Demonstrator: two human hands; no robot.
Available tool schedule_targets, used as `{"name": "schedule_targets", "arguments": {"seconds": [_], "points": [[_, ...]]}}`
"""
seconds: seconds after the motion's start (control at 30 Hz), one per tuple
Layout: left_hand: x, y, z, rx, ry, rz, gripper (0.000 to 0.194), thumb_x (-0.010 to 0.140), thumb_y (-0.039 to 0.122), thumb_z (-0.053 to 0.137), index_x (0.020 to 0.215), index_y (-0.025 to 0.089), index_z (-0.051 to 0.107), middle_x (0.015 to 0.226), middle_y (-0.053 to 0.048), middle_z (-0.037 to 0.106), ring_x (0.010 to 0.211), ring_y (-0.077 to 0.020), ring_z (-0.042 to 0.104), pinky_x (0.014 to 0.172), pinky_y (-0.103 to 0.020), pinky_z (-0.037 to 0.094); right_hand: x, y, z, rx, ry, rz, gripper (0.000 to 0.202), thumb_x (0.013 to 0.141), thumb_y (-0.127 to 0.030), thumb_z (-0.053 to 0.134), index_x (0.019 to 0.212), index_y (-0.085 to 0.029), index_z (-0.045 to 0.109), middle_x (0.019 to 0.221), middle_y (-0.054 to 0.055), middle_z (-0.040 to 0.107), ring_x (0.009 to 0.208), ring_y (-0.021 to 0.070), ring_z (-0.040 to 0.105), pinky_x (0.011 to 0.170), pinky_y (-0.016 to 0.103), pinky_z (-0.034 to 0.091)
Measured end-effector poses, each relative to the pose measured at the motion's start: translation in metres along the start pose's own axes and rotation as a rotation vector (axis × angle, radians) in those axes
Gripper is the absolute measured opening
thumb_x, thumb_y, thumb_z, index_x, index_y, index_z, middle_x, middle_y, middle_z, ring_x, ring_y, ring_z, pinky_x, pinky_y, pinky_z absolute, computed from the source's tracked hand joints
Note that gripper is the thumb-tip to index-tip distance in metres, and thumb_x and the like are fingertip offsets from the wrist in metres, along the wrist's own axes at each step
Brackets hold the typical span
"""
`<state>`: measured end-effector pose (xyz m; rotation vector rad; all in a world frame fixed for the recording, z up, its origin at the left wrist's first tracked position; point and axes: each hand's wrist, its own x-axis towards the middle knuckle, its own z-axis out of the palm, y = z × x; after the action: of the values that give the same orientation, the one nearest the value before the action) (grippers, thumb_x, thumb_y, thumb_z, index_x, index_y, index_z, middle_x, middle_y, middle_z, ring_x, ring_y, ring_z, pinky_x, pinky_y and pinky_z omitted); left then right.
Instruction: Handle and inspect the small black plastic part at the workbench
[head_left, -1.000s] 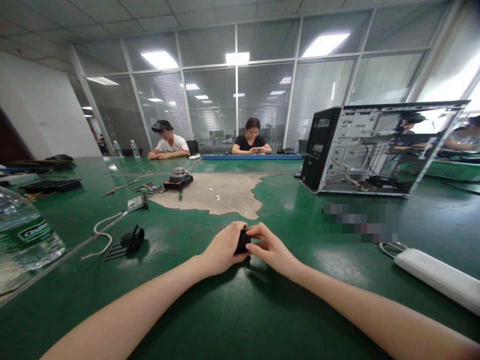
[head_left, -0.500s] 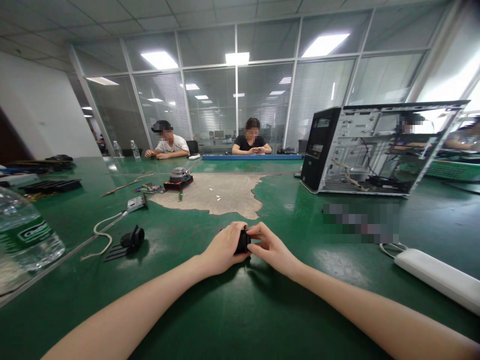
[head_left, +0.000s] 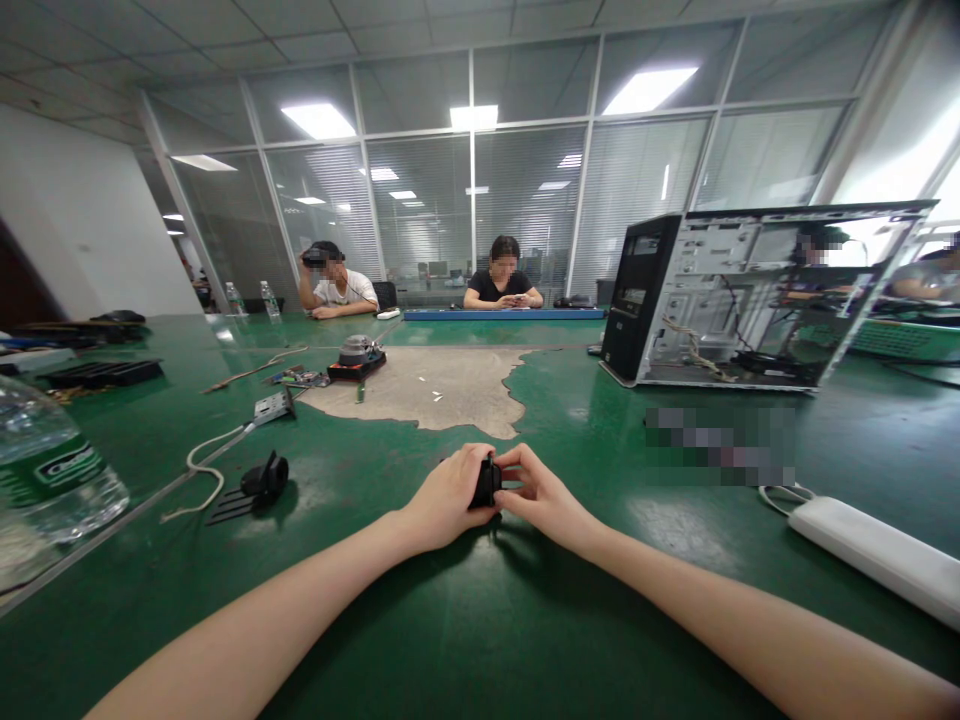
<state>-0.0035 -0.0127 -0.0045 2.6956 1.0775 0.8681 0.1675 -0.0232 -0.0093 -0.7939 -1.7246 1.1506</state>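
Both my hands meet over the middle of the green table around a small black part (head_left: 487,484), whose exact kind is hidden by my fingers. My left hand (head_left: 448,490) wraps it from the left, thumb low and fingers over the far side. From the right, my right hand (head_left: 538,490) pinches at its edge with bent fingers and thumb. To the left on the table lies another black plastic piece (head_left: 264,480), with a round end and several thin prongs.
An open computer case (head_left: 649,300) stands at the right behind a white power strip (head_left: 877,550). At the left are a water bottle (head_left: 52,460), a pale cord (head_left: 199,465) and a metal bracket (head_left: 274,405). Two people sit across the table.
My hands keep almost the same place and grip on the black part. Across the table, the person in white has raised an arm to the headgear.
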Motion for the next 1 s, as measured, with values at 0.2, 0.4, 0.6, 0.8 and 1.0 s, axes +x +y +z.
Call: {"name": "schedule_targets", "arguments": {"seconds": [0.2, 0.4, 0.6, 0.8, 1.0], "points": [[0.0002, 0.0002, 0.0012, -0.001, 0.007, 0.0, 0.053, 0.069, 0.025, 0.061, 0.112, 0.019, 0.031, 0.106, -0.008, 0.046, 0.095, -0.0235, 0.05, 0.08, -0.038, 0.042, 0.0003, -0.0001, 0.0003, 0.003, 0.02, 0.036, 0.021, 0.073, -0.03, 0.058, 0.087, -0.021, 0.045, 0.088, 0.001, 0.052, 0.089, 0.0167, 0.055, 0.071, 0.03, 0.049], [0.0008, 0.0004, 0.0017, 0.004, 0.002, 0.002, 0.052, 0.068, 0.024, 0.061, 0.111, 0.02, 0.032, 0.107, -0.008, 0.046, 0.096, -0.0235, 0.049, 0.081, -0.039, 0.042, 0.002, 0.0037, -0.0016, -0.059, 0.01, 0.034, 0.024, 0.074, -0.024, 0.056, 0.095, -0.02, 0.045, 0.097, 0.003, 0.051, 0.093, 0.0167, 0.053, 0.076, 0.032, 0.048], [0.0002, 0.0002, 0.0021, 0.006, 0.012, 0.007, 0.056, 0.067, 0.022, 0.061, 0.114, 0.02, 0.031, 0.107, -0.008, 0.046, 0.096, -0.0235, 0.049, 0.081, -0.039, 0.042, 0.0002, -0.0002, 0.0003, 0.01, -0.002, -0.001, 0.02, 0.073, -0.022, 0.057, 0.088, -0.021, 0.045, 0.091, 0.001, 0.051, 0.094, 0.0161, 0.053, 0.072, 0.027, 0.048], [0.0008, 0.0002, 0.003, 0.015, 0.018, 0.007, 0.055, 0.068, 0.024, 0.061, 0.113, 0.02, 0.03, 0.108, -0.008, 0.046, 0.097, -0.0242, 0.048, 0.081, -0.04, 0.042, 0.0016, 0.0011, -0.0004, -0.022, 0.019, 0.025, 0.019, 0.074, -0.026, 0.056, 0.089, -0.021, 0.045, 0.091, 0.001, 0.052, 0.09, 0.0161, 0.054, 0.073, 0.03, 0.048], [0.0006, -0.0001, 0.0024, 0.015, 0.004, 0.008, 0.057, 0.066, 0.021, 0.063, 0.113, 0.019, 0.03, 0.108, -0.008, 0.046, 0.097, -0.0238, 0.048, 0.082, -0.039, 0.042, 0.0011, 0.0028, -0.0009, -0.093, 0.013, -0.005, 0.024, 0.074, -0.02, 0.055, 0.096, -0.021, 0.045, 0.1, 0.004, 0.05, 0.099, 0.0184, 0.051, 0.075, 0.032, 0.049]]}}
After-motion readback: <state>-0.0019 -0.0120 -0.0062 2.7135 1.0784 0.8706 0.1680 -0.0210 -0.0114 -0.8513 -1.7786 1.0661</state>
